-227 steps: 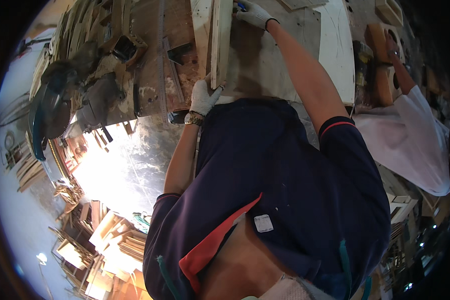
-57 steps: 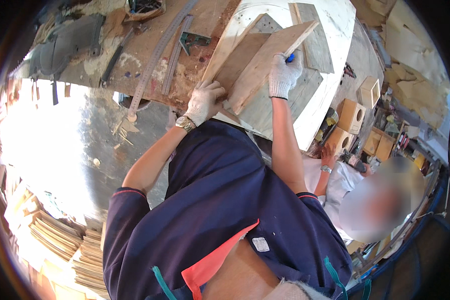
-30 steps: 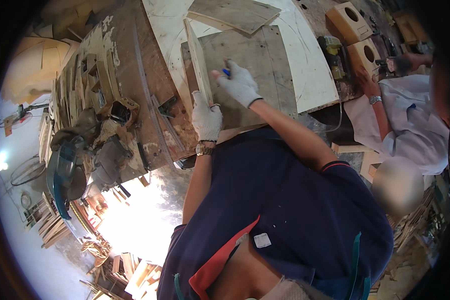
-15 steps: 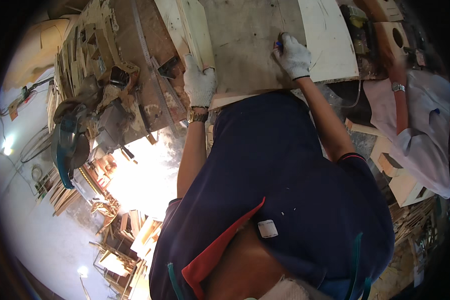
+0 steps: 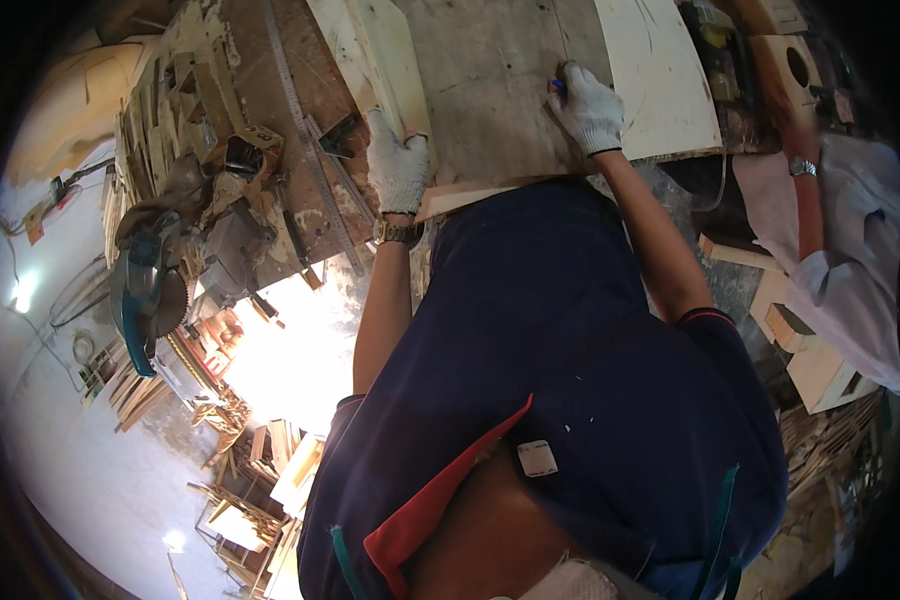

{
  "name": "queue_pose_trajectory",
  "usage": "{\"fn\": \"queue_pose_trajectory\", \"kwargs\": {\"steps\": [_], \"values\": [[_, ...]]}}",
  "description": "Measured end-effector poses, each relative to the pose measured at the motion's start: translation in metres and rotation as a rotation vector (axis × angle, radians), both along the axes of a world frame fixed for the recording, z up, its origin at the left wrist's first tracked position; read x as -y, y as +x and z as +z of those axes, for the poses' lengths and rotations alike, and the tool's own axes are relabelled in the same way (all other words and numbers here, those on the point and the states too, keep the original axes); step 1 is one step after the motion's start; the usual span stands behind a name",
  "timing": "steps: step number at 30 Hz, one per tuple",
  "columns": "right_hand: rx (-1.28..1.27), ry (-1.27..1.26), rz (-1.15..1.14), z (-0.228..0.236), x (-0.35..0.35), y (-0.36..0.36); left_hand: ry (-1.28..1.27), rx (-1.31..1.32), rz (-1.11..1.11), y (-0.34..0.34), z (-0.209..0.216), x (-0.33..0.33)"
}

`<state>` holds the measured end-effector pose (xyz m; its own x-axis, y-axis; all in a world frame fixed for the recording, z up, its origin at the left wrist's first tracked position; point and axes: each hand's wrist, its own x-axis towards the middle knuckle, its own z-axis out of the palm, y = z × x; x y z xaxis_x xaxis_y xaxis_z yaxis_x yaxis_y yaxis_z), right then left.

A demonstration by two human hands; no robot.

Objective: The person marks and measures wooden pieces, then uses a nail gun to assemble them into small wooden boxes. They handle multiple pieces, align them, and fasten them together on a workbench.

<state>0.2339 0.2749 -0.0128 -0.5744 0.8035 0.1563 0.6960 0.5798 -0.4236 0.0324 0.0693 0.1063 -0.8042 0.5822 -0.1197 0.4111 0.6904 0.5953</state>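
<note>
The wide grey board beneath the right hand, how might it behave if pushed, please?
The wide grey board is probably stiff, as it looks flat. It seems unlikely to tip or roll, lying broad face up. Its dull surface may give the gloved right hand decent grip.

Fierce light floods the floor over on the left, burning it white; two small lights flare against the pale wall; the bench lies duller; the left hand and right hand look fairly sharp; the shirt sinks near black; the co-worker's hand is smeared; straight edges bow toward a black rim.
</note>
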Motion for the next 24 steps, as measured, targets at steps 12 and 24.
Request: {"fn": "queue_pose_trajectory", "kwargs": {"steps": [12,24], "values": [[-0.019,-0.061,0.008,0.003,0.003,-0.003,-0.099,-0.055,0.023,0.000,0.001,-0.007],[-0.089,-0.039,-0.127,-0.002,0.000,0.005,0.120,0.074,-0.130,-0.037,0.007,-0.076]]}}
